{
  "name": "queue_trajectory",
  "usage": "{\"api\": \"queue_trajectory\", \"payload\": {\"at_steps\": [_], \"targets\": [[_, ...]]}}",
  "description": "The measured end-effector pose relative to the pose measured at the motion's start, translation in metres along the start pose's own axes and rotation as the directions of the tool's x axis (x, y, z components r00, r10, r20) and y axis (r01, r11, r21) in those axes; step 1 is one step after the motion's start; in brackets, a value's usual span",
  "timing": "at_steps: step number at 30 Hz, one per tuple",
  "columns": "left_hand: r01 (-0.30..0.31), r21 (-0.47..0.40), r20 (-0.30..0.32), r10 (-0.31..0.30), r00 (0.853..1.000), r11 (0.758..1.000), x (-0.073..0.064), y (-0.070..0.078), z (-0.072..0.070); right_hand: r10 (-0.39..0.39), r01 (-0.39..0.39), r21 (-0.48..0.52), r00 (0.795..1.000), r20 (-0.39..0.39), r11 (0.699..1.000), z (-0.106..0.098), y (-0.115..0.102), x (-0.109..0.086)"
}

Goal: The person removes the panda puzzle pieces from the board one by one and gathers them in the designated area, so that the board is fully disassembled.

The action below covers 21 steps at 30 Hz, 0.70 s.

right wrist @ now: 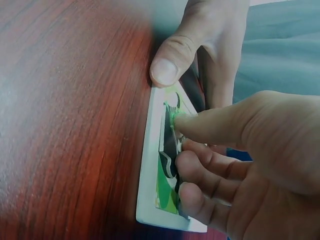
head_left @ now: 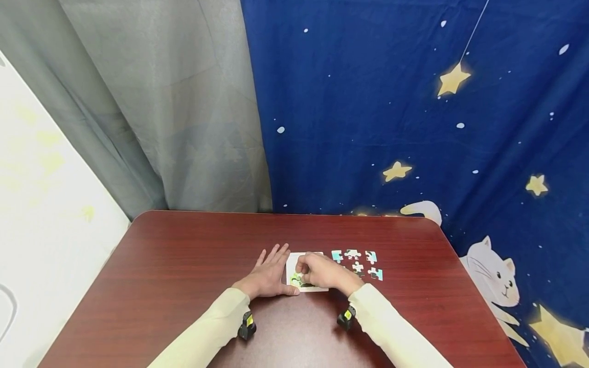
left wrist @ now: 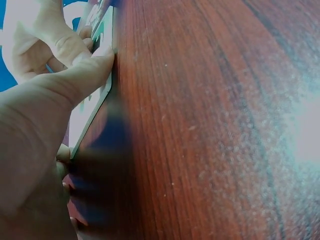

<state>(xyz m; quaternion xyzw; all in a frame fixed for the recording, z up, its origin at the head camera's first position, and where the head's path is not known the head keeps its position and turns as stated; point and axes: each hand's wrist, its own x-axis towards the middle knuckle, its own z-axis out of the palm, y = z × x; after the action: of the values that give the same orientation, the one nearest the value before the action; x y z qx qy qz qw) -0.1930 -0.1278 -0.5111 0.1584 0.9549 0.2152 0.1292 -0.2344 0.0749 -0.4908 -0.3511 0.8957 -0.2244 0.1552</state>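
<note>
A small white-framed puzzle board [head_left: 291,261] with a green picture in it lies on the table between the two hands. My left hand [head_left: 268,277] rests at its left side, fingers spread and straight, with the thumb [right wrist: 166,70] touching the near corner of the frame. Over the board, my right hand [head_left: 324,271] pinches a dark puzzle piece [right wrist: 170,142] with some green on it. That piece sits slightly tilted within the frame in the right wrist view, its far side hidden by the fingers.
Several loose puzzle pieces [head_left: 352,254] in light blue, white and dark colours lie right of the board, some partly behind the right hand. The reddish-brown table [head_left: 193,255] meets a grey curtain [head_left: 207,128] and a blue starry curtain [head_left: 340,128] at the back.
</note>
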Motion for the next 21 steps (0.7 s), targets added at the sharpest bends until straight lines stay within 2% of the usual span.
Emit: {"api": "queue_trajectory", "payload": {"at_steps": [4,11,17,21], "targets": [[-0.001,0.0,-0.002,0.001,1.0,1.0,0.0008,-0.0004,0.0003,0.016,-0.016,-0.004,1.0,-0.003,1.0,-0.0006,-0.0001,-0.001],[0.0,-0.002,0.0,0.0,1.0,1.0,-0.0002,0.0002,0.0002,-0.002,0.001,-0.01,1.0,-0.01,1.0,0.0009,-0.0032,-0.0024],[-0.006,-0.01,-0.007,0.006,1.0,1.0,-0.0002,-0.0003,0.0007,0.04,-0.041,-0.069,0.999,-0.006,0.997,0.0045,-0.0059,-0.0011],[-0.009,-0.009,-0.011,0.009,1.0,1.0,-0.0003,0.0,0.0002,0.061,-0.061,-0.073,0.998,0.0,0.995,0.0066,-0.0069,0.0002]]}}
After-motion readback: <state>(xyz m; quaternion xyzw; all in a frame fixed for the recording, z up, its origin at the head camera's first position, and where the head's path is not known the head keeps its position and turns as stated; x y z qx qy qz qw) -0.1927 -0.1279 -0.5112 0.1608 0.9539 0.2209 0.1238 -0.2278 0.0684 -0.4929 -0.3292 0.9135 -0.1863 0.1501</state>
